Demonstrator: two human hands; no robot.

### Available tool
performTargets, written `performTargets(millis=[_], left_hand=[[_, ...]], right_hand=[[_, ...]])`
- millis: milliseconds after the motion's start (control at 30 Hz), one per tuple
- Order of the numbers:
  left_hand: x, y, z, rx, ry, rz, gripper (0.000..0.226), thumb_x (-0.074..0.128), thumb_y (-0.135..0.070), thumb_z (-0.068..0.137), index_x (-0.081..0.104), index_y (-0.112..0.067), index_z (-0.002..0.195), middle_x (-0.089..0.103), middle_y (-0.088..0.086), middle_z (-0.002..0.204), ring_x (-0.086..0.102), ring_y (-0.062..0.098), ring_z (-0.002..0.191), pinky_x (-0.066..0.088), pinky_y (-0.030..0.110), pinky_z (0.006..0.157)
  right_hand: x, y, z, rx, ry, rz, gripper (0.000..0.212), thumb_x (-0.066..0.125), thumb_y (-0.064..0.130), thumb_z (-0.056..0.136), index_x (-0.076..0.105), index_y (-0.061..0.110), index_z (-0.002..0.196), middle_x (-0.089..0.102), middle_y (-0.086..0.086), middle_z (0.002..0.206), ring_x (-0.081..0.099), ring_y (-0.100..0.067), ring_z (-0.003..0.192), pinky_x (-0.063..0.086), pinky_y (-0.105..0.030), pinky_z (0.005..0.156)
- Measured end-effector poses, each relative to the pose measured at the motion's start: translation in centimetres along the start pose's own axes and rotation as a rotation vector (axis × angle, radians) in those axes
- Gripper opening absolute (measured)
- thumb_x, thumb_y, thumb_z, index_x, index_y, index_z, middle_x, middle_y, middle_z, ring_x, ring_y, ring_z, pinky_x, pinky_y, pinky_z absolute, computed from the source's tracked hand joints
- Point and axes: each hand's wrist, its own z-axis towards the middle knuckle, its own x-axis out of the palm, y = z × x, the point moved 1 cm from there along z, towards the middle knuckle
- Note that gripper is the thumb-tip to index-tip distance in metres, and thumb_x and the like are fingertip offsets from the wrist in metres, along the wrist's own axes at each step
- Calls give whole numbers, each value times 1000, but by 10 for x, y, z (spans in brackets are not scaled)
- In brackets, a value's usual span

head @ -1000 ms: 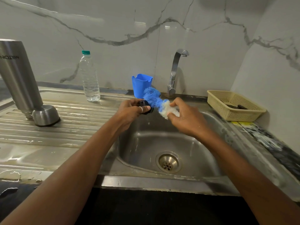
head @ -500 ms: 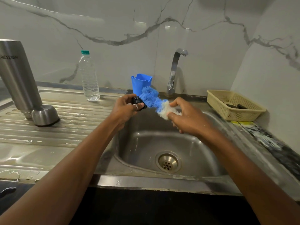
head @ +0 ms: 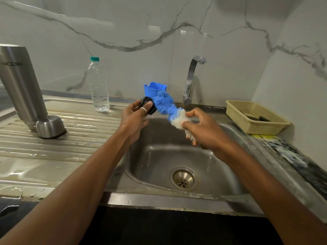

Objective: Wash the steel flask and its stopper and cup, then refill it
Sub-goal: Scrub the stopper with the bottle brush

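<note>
Over steel sink [head: 159,200], left hand [head: 134,117] pinches round black stopper [head: 145,100]; right hand [head: 207,131] grips blue-and-white bristle brush [head: 164,104] — upturned steel flask [head: 21,82] reads MILTON.

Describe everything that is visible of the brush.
The brush has fluffy, soft-looking bristles, blue along most of its length and white at the near end; no handle shows. It slants above the sink, the right hand gripping the white end, the blue tip against the black stopper held in the left hand.

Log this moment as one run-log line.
left hand: holds black round stopper | right hand: grips blue-and-white bristle brush against it | tall steel flask, domed steel cup: inverted on drainboard
</note>
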Motion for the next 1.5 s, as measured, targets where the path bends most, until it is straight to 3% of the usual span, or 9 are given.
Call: performTargets(millis=[233, 333, 467, 633, 767, 867, 1000, 1200, 1500], left_hand=[[4, -7, -5, -61, 23, -146, 37, 60, -26, 103, 60, -3, 131, 74, 9, 117, 72, 19, 108, 58, 39, 94], [12, -4, -6, -95, 54, -169, 22, 55, -23, 105, 64, -6, 115, 70, 7, 104, 66, 23, 104, 56, 38, 96], [17, -7, -7, -126, 64, -236, 26, 50, -21, 107, 61, -3, 123, 67, 7, 101, 64, 18, 90, 59, 33, 86], [21, -9, -11, -176, 64, -339, 19, 44, -20, 109, 57, -6, 114, 61, 17, 115, 60, 29, 102, 55, 39, 97], [19, -6, -4, -206, 32, -390, 28, 39, -17, 110, 57, -1, 123, 62, 21, 123, 61, 31, 107, 57, 38, 92], [17, -3, -4, -245, 23, -338, 40, 40, -32, 110, 55, -3, 133, 62, 15, 114, 60, 22, 86, 59, 33, 76], [18, -2, -3, -232, 85, -284, 50, 41, -52, 106, 61, -11, 127, 60, 11, 114, 55, 14, 76, 54, 26, 66], [21, -5, -7, -237, 62, -323, 41, 41, -49, 107, 60, -12, 109, 60, 8, 96, 51, 13, 65, 53, 23, 58], [21, 5, -5, -242, 71, -165, 63, 22, -60, 106, 65, -15, 114, 68, 10, 101, 57, 15, 78, 49, 26, 66]], right_hand=[[4, 1, 0, -66, -35, -2, 20, 63, 27, 94, 57, 32, 113, 69, -2, 76, 55, -6, 49, 44, -22, 46], [6, -2, 3, -130, -139, -91, 21, 62, 29, 96, 56, 31, 116, 68, 1, 83, 57, 0, 49, 48, -21, 50], [10, -2, 2, -223, -147, -199, 21, 62, 34, 96, 55, 33, 116, 65, 13, 92, 66, -11, 70, 55, -35, 64], [11, -6, 7, -196, -202, -258, 26, 61, 31, 97, 54, 29, 122, 70, 1, 107, 68, -15, 79, 52, -31, 63], [19, -5, 2, -284, -166, -296, 26, 61, 32, 99, 53, 28, 123, 67, 8, 103, 67, -8, 76, 53, -27, 64], [21, -7, 6, -250, -161, -301, 26, 60, 32, 98, 53, 30, 123, 68, 4, 106, 66, -11, 79, 56, -34, 69], [24, -8, 4, -284, -146, -307, 25, 60, 31, 99, 53, 28, 123, 65, 8, 104, 62, -4, 76, 44, -17, 57], [25, -9, 6, -232, -162, -279, 24, 60, 30, 98, 53, 28, 121, 64, 7, 109, 61, -4, 77, 44, -17, 58], [34, -5, 2, -266, -180, -269, 26, 59, 30, 98, 52, 29, 123, 67, 4, 105, 61, -7, 75, 44, -18, 57]])
